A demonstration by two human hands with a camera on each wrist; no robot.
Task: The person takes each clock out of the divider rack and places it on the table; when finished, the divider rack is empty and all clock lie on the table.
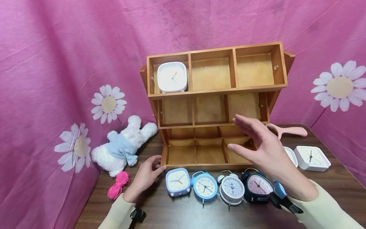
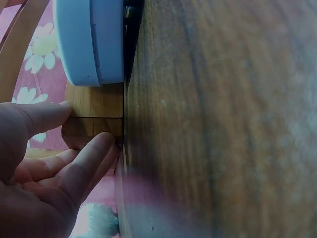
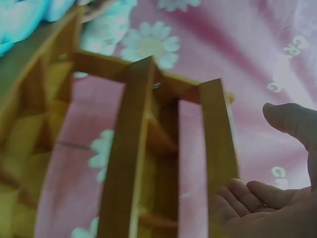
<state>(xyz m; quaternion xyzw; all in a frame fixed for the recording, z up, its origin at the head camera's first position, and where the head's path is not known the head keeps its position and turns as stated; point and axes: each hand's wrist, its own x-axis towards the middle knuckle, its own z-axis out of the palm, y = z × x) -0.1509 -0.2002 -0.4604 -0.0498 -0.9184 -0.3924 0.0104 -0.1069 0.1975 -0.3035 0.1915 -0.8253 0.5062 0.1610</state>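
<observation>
A tiered wooden shelf with several compartments stands on the table. A white rounded clock sits in its top left compartment. My left hand grips the shelf's bottom left corner, thumb on one side and fingers on the other, as the left wrist view shows. My right hand is raised before the right side of the shelf, thumb and fingers spread apart, holding nothing. In front of the shelf stand a blue-framed square clock, a light blue alarm clock, a white alarm clock and a dark-cased clock.
Left of the shelf lies a white plush toy in a blue garment, beside pink yarn. A white square clock and a pink-handled object are at the right. Pink cloth with daisies hangs behind and beside the table.
</observation>
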